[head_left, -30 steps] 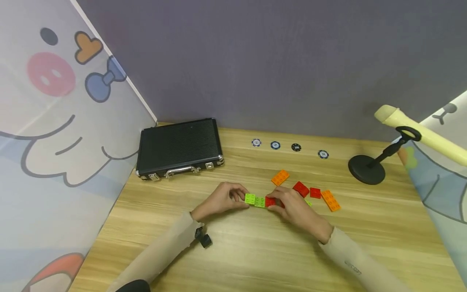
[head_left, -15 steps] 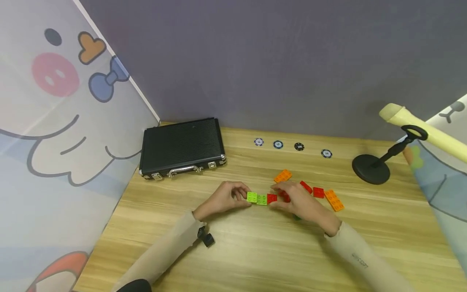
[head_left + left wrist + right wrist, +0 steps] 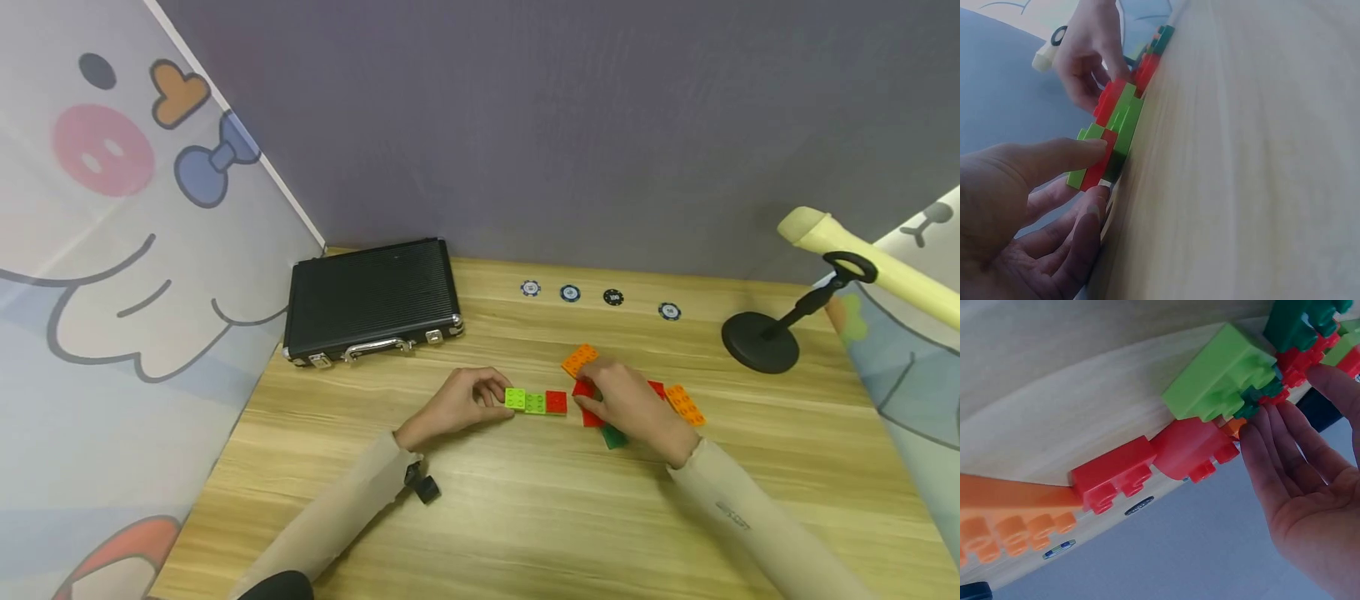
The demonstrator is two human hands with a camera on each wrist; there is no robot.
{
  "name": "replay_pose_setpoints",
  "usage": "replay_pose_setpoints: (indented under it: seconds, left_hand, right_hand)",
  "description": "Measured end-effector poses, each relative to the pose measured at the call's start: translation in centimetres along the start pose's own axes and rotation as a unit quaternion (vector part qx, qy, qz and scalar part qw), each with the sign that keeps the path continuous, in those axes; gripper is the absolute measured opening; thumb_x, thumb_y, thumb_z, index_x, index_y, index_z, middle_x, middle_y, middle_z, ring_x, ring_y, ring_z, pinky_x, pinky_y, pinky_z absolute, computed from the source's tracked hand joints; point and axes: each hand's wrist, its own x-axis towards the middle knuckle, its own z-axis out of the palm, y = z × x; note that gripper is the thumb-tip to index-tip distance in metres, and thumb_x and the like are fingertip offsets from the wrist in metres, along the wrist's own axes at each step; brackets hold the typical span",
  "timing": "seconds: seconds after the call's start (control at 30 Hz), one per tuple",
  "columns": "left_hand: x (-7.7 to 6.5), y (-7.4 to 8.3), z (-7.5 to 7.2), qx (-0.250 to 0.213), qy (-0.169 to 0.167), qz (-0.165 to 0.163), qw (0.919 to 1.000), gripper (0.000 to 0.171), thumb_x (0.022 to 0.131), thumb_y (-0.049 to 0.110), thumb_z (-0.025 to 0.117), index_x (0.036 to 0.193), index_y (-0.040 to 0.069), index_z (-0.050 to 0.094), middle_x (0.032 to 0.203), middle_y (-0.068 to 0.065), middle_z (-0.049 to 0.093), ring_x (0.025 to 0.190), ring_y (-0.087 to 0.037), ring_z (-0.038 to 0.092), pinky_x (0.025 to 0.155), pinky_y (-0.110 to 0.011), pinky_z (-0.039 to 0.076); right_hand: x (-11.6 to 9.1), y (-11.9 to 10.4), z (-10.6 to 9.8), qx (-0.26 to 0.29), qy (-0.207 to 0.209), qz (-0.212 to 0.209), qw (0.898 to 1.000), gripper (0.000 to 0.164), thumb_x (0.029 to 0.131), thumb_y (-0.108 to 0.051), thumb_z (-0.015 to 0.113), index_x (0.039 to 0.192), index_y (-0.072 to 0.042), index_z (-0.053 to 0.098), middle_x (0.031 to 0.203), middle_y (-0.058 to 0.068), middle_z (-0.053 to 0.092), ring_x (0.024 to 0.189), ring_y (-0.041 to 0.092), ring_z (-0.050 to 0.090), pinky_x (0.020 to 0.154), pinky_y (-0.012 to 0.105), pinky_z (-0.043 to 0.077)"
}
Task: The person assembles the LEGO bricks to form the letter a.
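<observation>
My left hand (image 3: 465, 404) pinches the left end of a joined row of toy building bricks, thumb on one side and fingers on the other. That end has a light green brick (image 3: 515, 398) on top, with a red layer under it (image 3: 1097, 165). A longer green brick (image 3: 1125, 128) runs on to a red brick (image 3: 556, 402) at the row's right end. Just right of the row, my right hand (image 3: 633, 404) has thumb and fingertips around another red brick (image 3: 1300, 360). A dark green brick (image 3: 615, 437) peeks out below this hand, which covers other bricks in the head view.
Around the right hand lie an orange brick (image 3: 580, 360), another orange brick (image 3: 686, 405), a light green brick (image 3: 1216, 375) and a red brick (image 3: 1116, 469). A black case (image 3: 372, 296), several poker chips (image 3: 570, 293) and a microphone stand (image 3: 761, 342) are farther back.
The right hand has let go of the red brick at the row's right end and moved right to the loose bricks. The left hand keeps its hold on the left end.
</observation>
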Motion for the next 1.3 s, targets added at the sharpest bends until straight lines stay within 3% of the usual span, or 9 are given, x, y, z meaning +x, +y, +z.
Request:
replay_pose_setpoints:
  seconds: [0.17, 0.33, 0.5, 0.8, 1.03, 1.3]
  left_hand:
    - [0.0, -0.3, 0.2, 0.002, -0.002, -0.007, 1.0000, 0.036, 0.078, 0.026, 0.084, 0.109, 0.019, 0.068, 0.089, 0.005, 0.070, 0.073, -0.006, 0.064, 0.066, -0.022, 0.056]
    - [0.1, -0.1, 0.1, -0.002, 0.002, -0.010, 0.9999, 0.036, 0.077, 0.024, 0.084, 0.109, 0.018, 0.068, 0.090, 0.004, 0.070, 0.073, -0.008, 0.064, 0.066, -0.024, 0.057]
    - [0.2, 0.0, 0.1, 0.003, 0.004, -0.011, 0.9999, 0.036, 0.077, 0.024, 0.084, 0.109, 0.019, 0.068, 0.090, 0.005, 0.070, 0.072, -0.008, 0.064, 0.064, -0.024, 0.057]
    - [0.3, 0.0, 0.2, 0.008, 0.000, -0.007, 0.9999, 0.036, 0.078, 0.023, 0.084, 0.109, 0.018, 0.067, 0.091, 0.004, 0.070, 0.071, -0.008, 0.063, 0.063, -0.024, 0.056]
    - [0.2, -0.1, 0.5, 0.012, -0.009, -0.010, 0.9998, 0.040, 0.079, 0.027, 0.083, 0.114, 0.019, 0.066, 0.094, 0.004, 0.069, 0.072, -0.007, 0.063, 0.063, -0.024, 0.056]
    - [0.3, -0.1, 0.3, 0.030, 0.002, 0.009, 0.9995, 0.036, 0.080, 0.026, 0.083, 0.110, 0.018, 0.067, 0.091, 0.004, 0.070, 0.070, -0.006, 0.063, 0.063, -0.022, 0.056]
  right_hand:
    - [0.1, -0.2, 0.0, -0.003, -0.006, 0.006, 1.000, 0.031, 0.083, -0.024, 0.079, 0.105, -0.004, 0.071, 0.095, 0.006, 0.071, 0.076, 0.013, 0.059, 0.066, 0.029, 0.054]
    - [0.3, -1.0, -1.0, 0.025, 0.029, 0.002, 0.999, 0.032, 0.082, -0.026, 0.080, 0.105, -0.007, 0.071, 0.096, 0.005, 0.072, 0.070, 0.010, 0.062, 0.062, 0.026, 0.055]
    - [0.5, -2.5, -1.2, 0.070, 0.050, -0.047, 0.995, 0.026, 0.083, -0.023, 0.078, 0.104, -0.010, 0.071, 0.097, 0.000, 0.071, 0.080, 0.013, 0.067, 0.067, 0.028, 0.058]
    - [1.7, -5.5, 0.8, 0.125, 0.033, -0.124, 0.984, 0.026, 0.089, -0.025, 0.074, 0.111, -0.011, 0.069, 0.102, -0.001, 0.068, 0.085, 0.010, 0.063, 0.073, 0.029, 0.057]
    - [2.5, -6.2, 1.9, 0.121, 0.008, -0.120, 0.985, 0.028, 0.092, -0.030, 0.070, 0.115, -0.014, 0.070, 0.109, -0.003, 0.067, 0.094, 0.009, 0.065, 0.081, 0.026, 0.057]
    - [2.7, -6.0, 2.1, 0.100, 0.026, -0.115, 0.988, 0.028, 0.091, -0.032, 0.070, 0.115, -0.016, 0.071, 0.107, -0.005, 0.067, 0.093, 0.007, 0.065, 0.080, 0.027, 0.057]
